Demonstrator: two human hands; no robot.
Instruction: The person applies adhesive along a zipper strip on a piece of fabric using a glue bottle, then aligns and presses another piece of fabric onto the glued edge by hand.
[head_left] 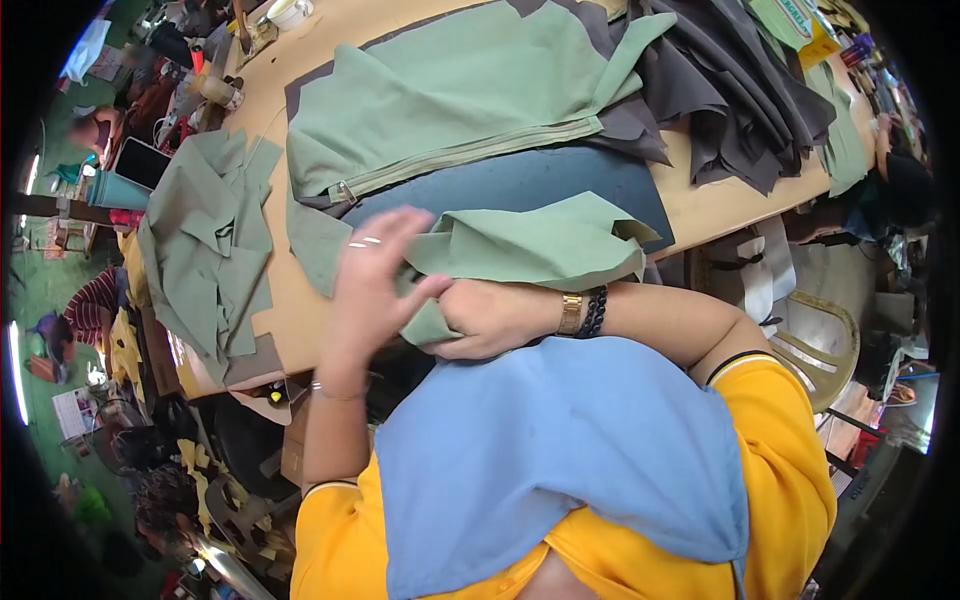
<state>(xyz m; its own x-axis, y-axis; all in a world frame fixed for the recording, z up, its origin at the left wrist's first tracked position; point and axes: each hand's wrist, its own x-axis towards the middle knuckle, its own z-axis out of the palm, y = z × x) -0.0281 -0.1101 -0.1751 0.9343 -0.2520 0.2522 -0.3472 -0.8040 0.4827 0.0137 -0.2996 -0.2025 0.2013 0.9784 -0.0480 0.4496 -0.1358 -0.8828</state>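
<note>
My right hand (490,312), with a gold watch and dark beads at the wrist, is closed on a piece of green fabric (540,240) near the table's front edge. A folded end of that fabric sticks out past its fingers. My left hand (378,262), wearing rings, is raised just left of it, slightly blurred, with the thumb apart from the fingers and nothing visible in it. Beyond both hands lies a larger green fabric panel (460,90) with a zipper (470,155) along its near edge. Under the fabric shows a dark flat sheet (520,185).
Crumpled green pieces (207,240) lie on the table's left corner. Dark fabric (735,90) is heaped at the right, near a yellow-green box (795,30). A cup (290,12) stands at the back left. A metal chair (820,330) is at the right. Other people work at the left.
</note>
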